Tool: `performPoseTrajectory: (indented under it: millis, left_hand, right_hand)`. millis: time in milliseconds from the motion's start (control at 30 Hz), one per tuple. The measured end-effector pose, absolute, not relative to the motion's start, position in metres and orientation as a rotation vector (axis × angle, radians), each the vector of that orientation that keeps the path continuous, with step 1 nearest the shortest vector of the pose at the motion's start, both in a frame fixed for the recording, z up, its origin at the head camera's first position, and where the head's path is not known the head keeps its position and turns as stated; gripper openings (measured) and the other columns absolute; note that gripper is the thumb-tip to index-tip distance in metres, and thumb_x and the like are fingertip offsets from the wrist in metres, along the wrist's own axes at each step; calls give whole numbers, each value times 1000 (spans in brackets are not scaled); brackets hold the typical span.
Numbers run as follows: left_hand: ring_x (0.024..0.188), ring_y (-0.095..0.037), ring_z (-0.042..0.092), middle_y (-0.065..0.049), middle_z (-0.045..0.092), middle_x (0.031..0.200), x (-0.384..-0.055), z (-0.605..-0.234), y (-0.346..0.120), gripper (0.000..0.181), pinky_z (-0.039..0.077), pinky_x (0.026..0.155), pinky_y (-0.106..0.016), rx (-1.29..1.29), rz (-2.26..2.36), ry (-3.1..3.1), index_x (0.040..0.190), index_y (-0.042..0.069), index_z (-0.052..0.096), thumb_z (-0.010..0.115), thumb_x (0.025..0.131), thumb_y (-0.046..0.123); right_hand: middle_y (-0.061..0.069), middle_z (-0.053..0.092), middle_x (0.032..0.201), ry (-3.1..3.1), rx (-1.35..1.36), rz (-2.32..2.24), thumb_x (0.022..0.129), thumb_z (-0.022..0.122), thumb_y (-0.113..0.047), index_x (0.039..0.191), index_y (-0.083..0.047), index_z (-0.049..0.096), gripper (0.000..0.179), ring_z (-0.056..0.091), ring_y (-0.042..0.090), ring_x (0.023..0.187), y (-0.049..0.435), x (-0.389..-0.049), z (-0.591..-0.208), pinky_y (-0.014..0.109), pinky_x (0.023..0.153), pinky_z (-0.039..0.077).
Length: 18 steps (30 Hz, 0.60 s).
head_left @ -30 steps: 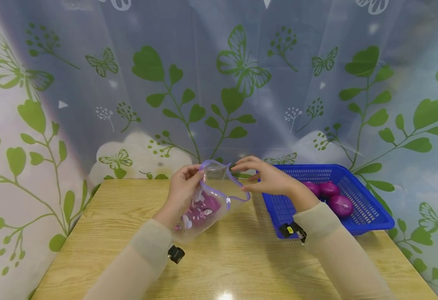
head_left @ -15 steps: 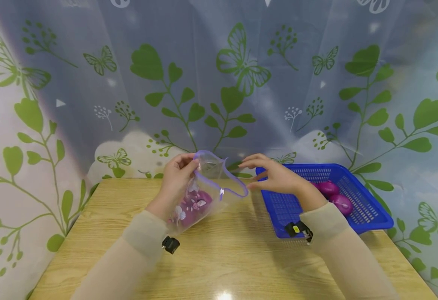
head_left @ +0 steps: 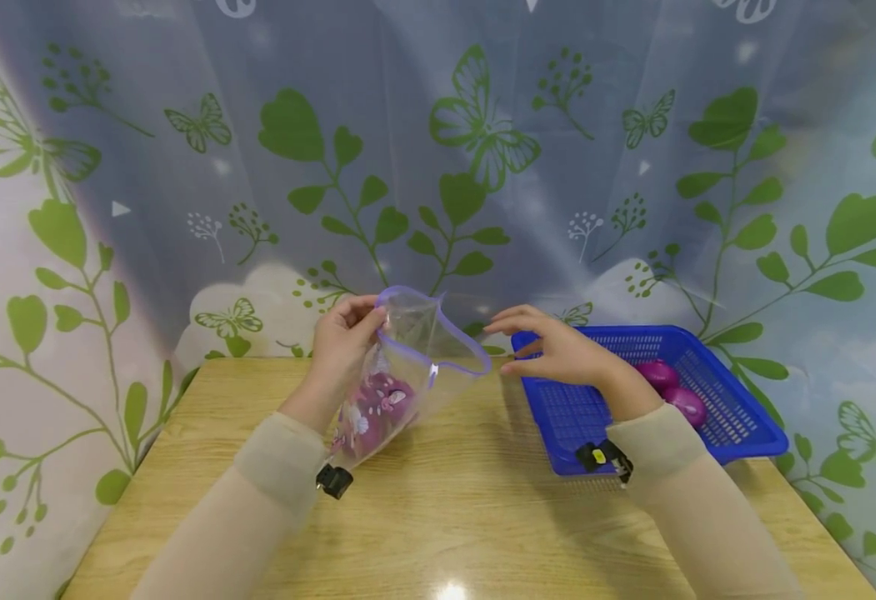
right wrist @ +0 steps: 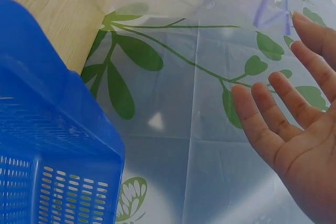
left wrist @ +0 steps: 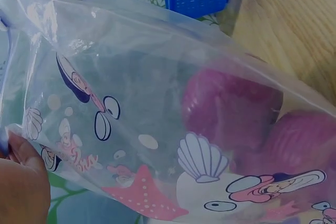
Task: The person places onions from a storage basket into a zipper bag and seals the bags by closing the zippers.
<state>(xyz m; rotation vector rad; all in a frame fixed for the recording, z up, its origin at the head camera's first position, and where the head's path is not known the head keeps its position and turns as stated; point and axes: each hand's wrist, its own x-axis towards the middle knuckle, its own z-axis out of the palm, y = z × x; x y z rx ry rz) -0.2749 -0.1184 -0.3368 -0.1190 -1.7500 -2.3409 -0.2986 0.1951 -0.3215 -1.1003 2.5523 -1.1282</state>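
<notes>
My left hand [head_left: 337,343] pinches the purple-edged rim of a clear plastic zip bag [head_left: 438,385] between thumb and fingers. The bag's mouth gapes toward the right, and its printed side carries shells and a pink starfish [left wrist: 144,195]. Low in the bag lie purple, round red onions [left wrist: 231,106], seen through the plastic. Just right of the bag's mouth, my right hand [head_left: 561,354] hovers with fingers spread and nothing in them; the right wrist view shows its bare palm [right wrist: 310,156] apart from the bag's edge.
A blue plastic basket [head_left: 561,425] with slotted walls stands on the right of the wooden table [head_left: 445,517], behind the right wrist. More red onions [head_left: 685,406] lie inside it, partly hidden by the right forearm. A leaf-patterned curtain [head_left: 377,150] hangs behind the table.
The right hand has let go of the bag's rim and drawn back to the right. The left hand has moved left and slightly up with the bag, whose mouth stays spread.
</notes>
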Motion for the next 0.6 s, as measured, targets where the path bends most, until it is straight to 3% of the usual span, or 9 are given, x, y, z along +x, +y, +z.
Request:
performPoseTrajectory:
  millis: [167, 600]
  left_hand:
    - [78, -10, 62, 1, 63, 87, -273, -343, -121, 16, 51, 70, -17, -95, -2332, -1812, 113, 1, 62, 65, 97, 5]
    - [78, -10, 62, 1, 64, 88, -267, -355, -123, 14, 54, 77, -20, -93, -2356, -1821, 111, 2, 62, 64, 97, 3]
  right_hand:
    - [9, 41, 148, 2562, -1108, -1122, 90, 77, -16, 141, -15, 55, 56, 43, 31, 133, 197, -297, -321, 46, 97, 52]
    - [7, 41, 147, 2548, -1080, -1160, 91, 76, -13, 142, -12, 54, 55, 42, 32, 132, 209, -295, -320, 46, 99, 51]
